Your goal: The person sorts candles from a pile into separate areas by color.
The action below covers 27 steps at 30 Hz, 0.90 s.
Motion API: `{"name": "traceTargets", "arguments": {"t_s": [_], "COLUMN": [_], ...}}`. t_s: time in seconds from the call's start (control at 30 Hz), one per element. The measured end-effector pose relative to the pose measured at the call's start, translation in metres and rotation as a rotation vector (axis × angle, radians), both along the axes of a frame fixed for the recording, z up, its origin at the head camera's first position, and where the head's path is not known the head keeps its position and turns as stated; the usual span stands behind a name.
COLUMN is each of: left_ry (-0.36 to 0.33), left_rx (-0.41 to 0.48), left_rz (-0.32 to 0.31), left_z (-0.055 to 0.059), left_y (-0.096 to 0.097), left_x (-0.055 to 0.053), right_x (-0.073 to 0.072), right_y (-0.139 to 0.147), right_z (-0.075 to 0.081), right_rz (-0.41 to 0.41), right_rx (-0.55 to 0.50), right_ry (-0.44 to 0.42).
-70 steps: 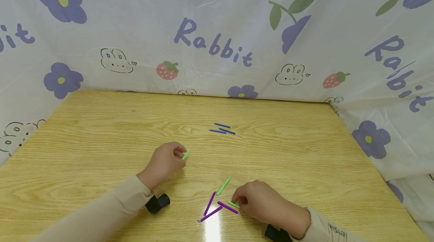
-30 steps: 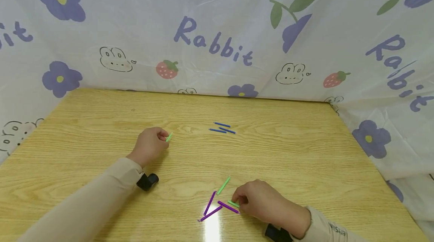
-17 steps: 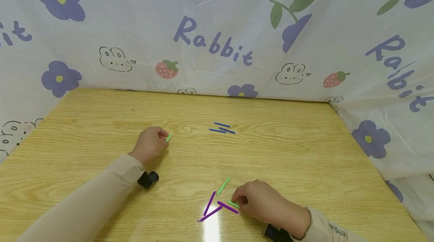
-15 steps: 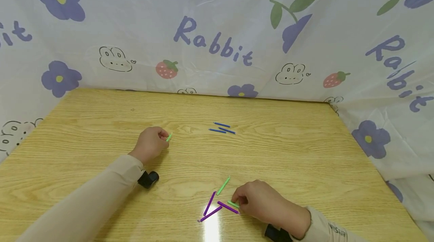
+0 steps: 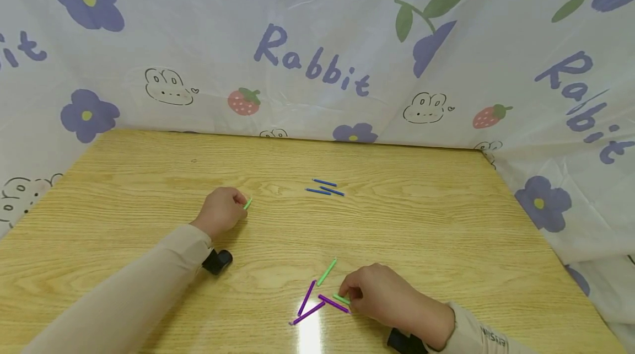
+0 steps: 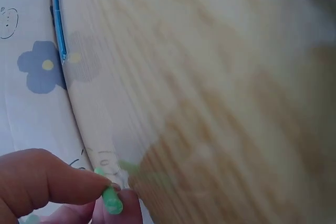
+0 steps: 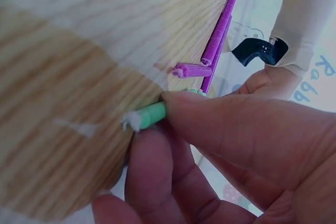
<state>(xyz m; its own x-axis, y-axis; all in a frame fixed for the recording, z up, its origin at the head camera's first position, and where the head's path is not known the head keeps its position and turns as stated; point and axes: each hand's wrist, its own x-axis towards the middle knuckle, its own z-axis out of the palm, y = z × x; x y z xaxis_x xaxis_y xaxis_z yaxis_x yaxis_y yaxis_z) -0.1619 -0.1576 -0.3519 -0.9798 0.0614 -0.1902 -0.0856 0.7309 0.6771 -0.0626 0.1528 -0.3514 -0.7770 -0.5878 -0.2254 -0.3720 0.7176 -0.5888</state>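
Observation:
My left hand [image 5: 221, 212] pinches a thin green candle [image 5: 247, 203] between thumb and fingers, left of the table's middle; the left wrist view shows the thumb [image 6: 58, 179] against the candle. My right hand [image 5: 379, 294] pinches another green candle [image 5: 342, 299] low over or on the table, its white wick end showing in the right wrist view. Beside it lie three purple candles [image 5: 307, 297], set roughly as a triangle. A third green candle [image 5: 327, 272] lies slanted just beyond them, touching neither hand.
Three blue candles [image 5: 324, 191] lie close together farther back on the wooden table [image 5: 421, 205]. A white cloth [image 5: 317, 12] printed with flowers and rabbits hangs behind and at both sides. Black wrist cameras [image 5: 217, 262] sit at the cuffs.
Since the oldest frame my left hand has moved left and farther back, carrying its green candle. In the last half second it dips very slightly. The right hand stays in place.

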Motion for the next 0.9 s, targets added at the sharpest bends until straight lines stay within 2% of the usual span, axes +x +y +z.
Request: {"name": "traceTargets", "arguments": {"t_s": [0.17, 0.53, 0.9], "left_ry": [-0.015, -0.010, -0.029], "left_rx": [-0.013, -0.064, -0.062], "left_rz": [-0.005, -0.058, -0.054], "left_z": [-0.0003, 0.0026, 0.0042], "left_y": [0.0006, 0.0002, 0.0005], "left_x": [-0.0015, -0.0034, -0.0025], "right_x": [0.0000, -0.0001, -0.0004], "right_y": [0.0002, 0.0002, -0.0001], "right_z": [0.0001, 0.0001, 0.0003], "right_rz": [0.003, 0.004, 0.009], "right_rx": [0.004, -0.001, 0.008], "right_ry": [0.007, 0.001, 0.018]}}
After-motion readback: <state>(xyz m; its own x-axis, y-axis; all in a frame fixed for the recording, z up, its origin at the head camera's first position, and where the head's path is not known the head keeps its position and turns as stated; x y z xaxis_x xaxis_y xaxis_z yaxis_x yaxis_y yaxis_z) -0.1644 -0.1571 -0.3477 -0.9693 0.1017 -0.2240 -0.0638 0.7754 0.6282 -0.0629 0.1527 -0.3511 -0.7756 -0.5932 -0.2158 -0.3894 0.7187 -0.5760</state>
